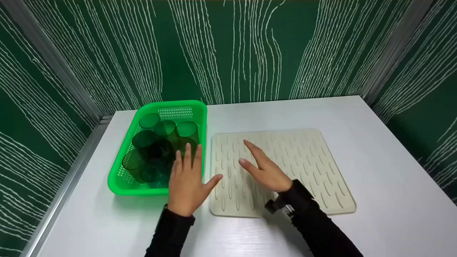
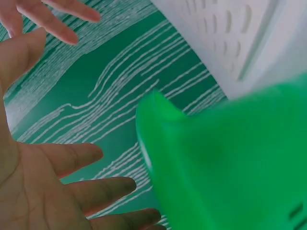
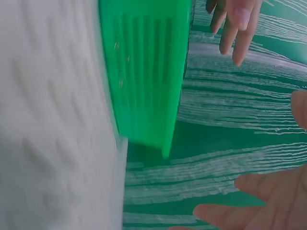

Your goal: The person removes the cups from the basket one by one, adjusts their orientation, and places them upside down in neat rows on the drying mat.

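Note:
My left hand (image 1: 187,187), fingers spread and straight, hovers over the front right corner of a green plastic basket (image 1: 113,178). Inside the basket stand several dark tinted glasses (image 1: 186,130), some of them hidden behind that hand. Over the left half of a beige drying mat (image 1: 303,157) is my right hand (image 1: 269,173), its fingers extended and nothing in it. The left wrist view has the left palm (image 2: 38,187) beside the basket's outer wall (image 2: 230,163). Seen from the right wrist, the right hand (image 3: 273,201) is apart from the basket (image 3: 144,81).
Basket and mat lie side by side on a white table (image 1: 271,114). Green panels (image 1: 228,50) with white wavy lines enclose the back and sides, joined by grey metal posts (image 1: 396,46). Each wrist carries a black strap (image 1: 176,219).

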A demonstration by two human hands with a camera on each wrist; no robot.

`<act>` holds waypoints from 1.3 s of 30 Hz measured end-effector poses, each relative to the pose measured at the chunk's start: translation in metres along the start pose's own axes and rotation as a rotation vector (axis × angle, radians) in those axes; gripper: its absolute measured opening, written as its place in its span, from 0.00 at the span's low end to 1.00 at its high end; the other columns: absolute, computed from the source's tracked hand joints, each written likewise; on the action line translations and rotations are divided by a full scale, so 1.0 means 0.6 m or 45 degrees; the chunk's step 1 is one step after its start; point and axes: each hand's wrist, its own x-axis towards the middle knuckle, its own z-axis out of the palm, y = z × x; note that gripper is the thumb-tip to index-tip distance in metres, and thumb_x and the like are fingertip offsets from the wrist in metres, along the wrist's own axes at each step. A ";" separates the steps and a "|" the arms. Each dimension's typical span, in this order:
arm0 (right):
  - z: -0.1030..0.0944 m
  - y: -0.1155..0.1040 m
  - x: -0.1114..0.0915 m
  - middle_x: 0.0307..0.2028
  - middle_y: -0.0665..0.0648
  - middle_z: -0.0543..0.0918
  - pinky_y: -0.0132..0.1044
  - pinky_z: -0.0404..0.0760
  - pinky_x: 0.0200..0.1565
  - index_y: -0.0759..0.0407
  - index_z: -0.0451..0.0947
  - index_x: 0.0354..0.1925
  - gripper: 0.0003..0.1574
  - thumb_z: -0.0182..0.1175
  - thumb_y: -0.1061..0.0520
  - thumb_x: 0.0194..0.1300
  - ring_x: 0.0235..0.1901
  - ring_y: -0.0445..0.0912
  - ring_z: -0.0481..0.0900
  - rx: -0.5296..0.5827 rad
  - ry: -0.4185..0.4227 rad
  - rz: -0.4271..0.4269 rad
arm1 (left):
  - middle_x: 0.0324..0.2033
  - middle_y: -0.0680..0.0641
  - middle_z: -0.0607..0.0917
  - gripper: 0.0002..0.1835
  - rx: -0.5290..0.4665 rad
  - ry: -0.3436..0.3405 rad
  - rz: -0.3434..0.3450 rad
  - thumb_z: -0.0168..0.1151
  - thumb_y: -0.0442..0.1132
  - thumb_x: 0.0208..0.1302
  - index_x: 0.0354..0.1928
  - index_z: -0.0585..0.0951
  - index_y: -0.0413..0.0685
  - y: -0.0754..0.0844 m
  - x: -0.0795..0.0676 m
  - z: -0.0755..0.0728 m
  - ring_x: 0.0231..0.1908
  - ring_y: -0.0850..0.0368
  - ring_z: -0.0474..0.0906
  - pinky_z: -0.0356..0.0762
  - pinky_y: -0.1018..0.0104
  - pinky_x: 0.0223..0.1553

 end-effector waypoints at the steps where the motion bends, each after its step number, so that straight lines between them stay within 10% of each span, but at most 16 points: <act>1: 0.005 -0.005 0.005 0.78 0.60 0.48 0.61 0.52 0.73 0.50 0.42 0.78 0.44 0.47 0.40 0.76 0.77 0.56 0.46 0.056 -0.022 0.006 | 0.72 0.33 0.62 0.51 0.008 0.016 0.003 0.63 0.68 0.56 0.74 0.61 0.45 -0.005 -0.001 -0.005 0.70 0.29 0.59 0.63 0.39 0.67; 9: 0.062 -0.037 0.054 0.72 0.66 0.62 0.56 0.71 0.63 0.54 0.49 0.77 0.40 0.47 0.43 0.76 0.66 0.58 0.69 0.331 -0.075 0.076 | 0.54 0.35 0.80 0.38 0.020 0.179 0.026 0.73 0.56 0.54 0.60 0.76 0.39 -0.036 -0.009 -0.026 0.52 0.39 0.80 0.82 0.48 0.49; 22: 0.172 -0.044 0.109 0.56 0.69 0.76 0.43 0.82 0.53 0.68 0.61 0.69 0.33 0.52 0.52 0.75 0.49 0.53 0.82 0.635 -0.039 0.196 | 0.28 0.45 0.83 0.10 0.091 0.102 0.067 0.72 0.42 0.58 0.34 0.84 0.42 -0.058 -0.022 -0.018 0.30 0.49 0.82 0.81 0.56 0.28; 30: 0.184 -0.043 0.114 0.25 0.51 0.75 0.39 0.86 0.35 0.67 0.71 0.45 0.11 0.54 0.58 0.73 0.21 0.38 0.75 0.723 -0.045 0.201 | 0.24 0.45 0.84 0.06 0.113 0.094 0.094 0.72 0.36 0.56 0.31 0.84 0.42 -0.070 -0.027 -0.010 0.29 0.47 0.82 0.81 0.54 0.34; 39: 0.178 -0.048 0.114 0.17 0.51 0.73 0.34 0.84 0.27 0.61 0.68 0.35 0.09 0.54 0.57 0.73 0.15 0.37 0.77 0.769 -0.116 0.225 | 0.22 0.44 0.85 0.06 0.124 0.026 0.074 0.71 0.36 0.58 0.27 0.83 0.44 -0.068 -0.021 -0.010 0.24 0.48 0.82 0.79 0.56 0.23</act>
